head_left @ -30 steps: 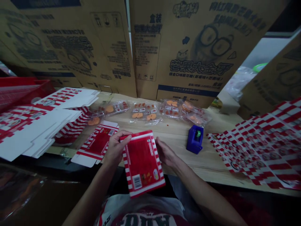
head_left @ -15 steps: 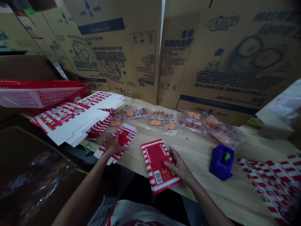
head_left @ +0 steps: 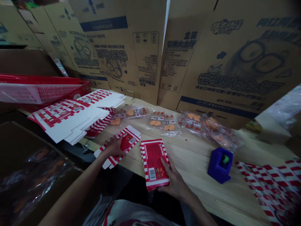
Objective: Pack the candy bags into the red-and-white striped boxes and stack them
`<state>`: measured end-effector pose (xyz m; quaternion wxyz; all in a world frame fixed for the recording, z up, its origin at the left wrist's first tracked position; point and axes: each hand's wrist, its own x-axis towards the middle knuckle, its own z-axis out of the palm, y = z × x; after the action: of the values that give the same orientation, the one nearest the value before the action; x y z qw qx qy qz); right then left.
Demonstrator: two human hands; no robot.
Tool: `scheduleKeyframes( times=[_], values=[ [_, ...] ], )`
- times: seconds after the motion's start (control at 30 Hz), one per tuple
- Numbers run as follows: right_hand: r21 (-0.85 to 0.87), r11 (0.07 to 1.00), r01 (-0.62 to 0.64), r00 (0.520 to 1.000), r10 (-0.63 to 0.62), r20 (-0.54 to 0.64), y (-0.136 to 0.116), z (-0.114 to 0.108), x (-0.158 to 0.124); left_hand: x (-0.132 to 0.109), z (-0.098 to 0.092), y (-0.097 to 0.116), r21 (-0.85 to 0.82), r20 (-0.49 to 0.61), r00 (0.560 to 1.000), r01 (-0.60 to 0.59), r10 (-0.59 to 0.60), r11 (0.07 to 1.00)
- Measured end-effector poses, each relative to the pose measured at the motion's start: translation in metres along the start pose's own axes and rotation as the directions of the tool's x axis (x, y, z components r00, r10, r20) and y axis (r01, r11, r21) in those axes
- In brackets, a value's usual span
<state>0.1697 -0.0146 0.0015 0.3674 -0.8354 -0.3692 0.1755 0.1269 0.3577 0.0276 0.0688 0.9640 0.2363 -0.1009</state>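
On the left, my left hand [head_left: 114,147] closes around a flattened red-and-white striped carton [head_left: 130,139], its white end flaps spread out. My right hand [head_left: 175,180] grips the lower right edge of a red box [head_left: 154,160] with striped borders and a barcode. The thumb lies on its face, and the other fingers are partly hidden beside and below it. This box sits at the front edge of the wooden table [head_left: 188,157], apart from the carton. Whether it is one box or a small stack, I cannot tell.
Unfolded cartons [head_left: 77,121] lie at the left by a red basket [head_left: 82,89]. Clear bags of orange pieces [head_left: 169,127] line the back before tall cardboard boxes [head_left: 145,62]. A blue tape dispenser [head_left: 219,164] and striped printed sheets [head_left: 270,185] are on the right.
The carton under my left hand has shifted slightly right and turned. My right hand has slid down along the red box, which has moved slightly left and straightened, and closed on its edge.
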Motion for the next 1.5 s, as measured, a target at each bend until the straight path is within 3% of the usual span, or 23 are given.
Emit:
scheduleKeyframes(
  times=[0.1,0.17,0.23,0.3,0.37,0.43,0.5,0.6,0.67,0.73,0.8,0.9,1.0,1.07,1.23,1.33,1.4,1.43,1.5],
  values=[
    [0.054,0.999,-0.006,1.000,0.006,0.014,-0.002,-0.004,-0.002,-0.003,-0.001,0.004,0.004,-0.031,0.999,-0.013,0.013,1.000],
    [0.156,0.988,-0.013,1.000,0.013,-0.001,-0.003,-0.008,-0.001,-0.010,0.001,0.015,-0.039,-0.140,0.990,-0.041,0.035,0.998],
    [0.324,0.945,-0.051,0.995,0.077,-0.067,-0.002,-0.012,0.003,-0.023,0.007,0.033,-0.189,-0.260,0.963,-0.121,0.069,0.974],
    [0.472,0.877,-0.086,0.982,0.155,-0.110,0.000,-0.013,0.010,-0.043,0.017,0.058,-0.426,-0.285,0.954,-0.212,0.093,0.879],
    [0.547,0.832,-0.093,0.976,0.186,-0.116,0.003,-0.012,0.017,-0.067,0.029,0.086,-0.621,-0.233,0.964,-0.249,0.128,0.743],
    [0.607,0.789,-0.093,0.974,0.198,-0.108,0.006,-0.010,0.020,-0.090,0.038,0.114,-0.668,-0.287,0.939,-0.339,0.190,0.663],
    [0.706,0.700,-0.111,0.962,0.253,-0.099,0.009,-0.010,0.017,-0.110,0.041,0.140,-0.682,-0.326,0.929,-0.360,0.175,0.637],
    [0.831,0.544,-0.118,0.931,0.351,-0.098,0.012,-0.013,0.007,-0.131,0.035,0.171,-0.699,-0.349,0.910,-0.411,0.222,0.585],
    [0.863,0.493,-0.108,0.911,0.396,-0.112,0.012,-0.017,-0.001,-0.138,0.028,0.185,-0.717,-0.369,0.883,-0.469,0.291,0.515],
    [0.872,0.477,-0.108,0.912,0.396,-0.104,0.011,-0.020,-0.006,-0.140,0.024,0.189,-0.737,-0.377,0.876,-0.480,0.301,0.476],
    [0.861,0.494,-0.118,0.924,0.371,-0.087,0.008,-0.020,-0.005,-0.138,0.027,0.183,-0.742,-0.371,0.895,-0.446,0.247,0.501],
    [0.769,0.630,-0.108,0.943,0.309,-0.121,0.002,-0.013,0.007,-0.128,0.043,0.162,-0.758,-0.349,0.931,-0.348,0.108,0.552],
    [0.605,0.790,-0.093,0.960,0.233,-0.157,-0.003,-0.005,0.023,-0.118,0.063,0.144,-0.860,-0.275,0.960,-0.267,0.046,0.435],
    [0.571,0.814,-0.109,0.967,0.221,-0.130,-0.006,-0.002,0.030,-0.115,0.072,0.140,-0.922,-0.210,0.976,-0.216,0.056,0.320],
    [0.726,0.680,-0.103,0.940,0.306,-0.153,-0.015,0.000,0.025,-0.121,0.068,0.147,-0.981,-0.077,0.997,-0.077,0.008,0.176],
    [0.863,0.495,-0.103,0.890,0.433,-0.143,-0.022,-0.001,0.019,-0.126,0.055,0.155,-0.996,-0.088,0.995,-0.090,-0.040,-0.026],
    [0.912,0.394,-0.112,0.885,0.457,-0.089,-0.028,-0.009,0.017,-0.126,0.046,0.159,-0.980,-0.112,0.994,-0.113,-0.014,-0.162],
    [0.912,0.400,-0.097,0.897,0.431,-0.093,-0.031,-0.017,0.017,-0.123,0.042,0.161,-0.972,-0.111,0.994,-0.107,0.007,-0.211],
    [0.832,0.555,-0.016,0.919,0.336,-0.207,-0.039,-0.035,0.017,-0.115,0.033,0.161,-0.962,-0.080,0.997,-0.072,0.021,-0.262]
  ],
)
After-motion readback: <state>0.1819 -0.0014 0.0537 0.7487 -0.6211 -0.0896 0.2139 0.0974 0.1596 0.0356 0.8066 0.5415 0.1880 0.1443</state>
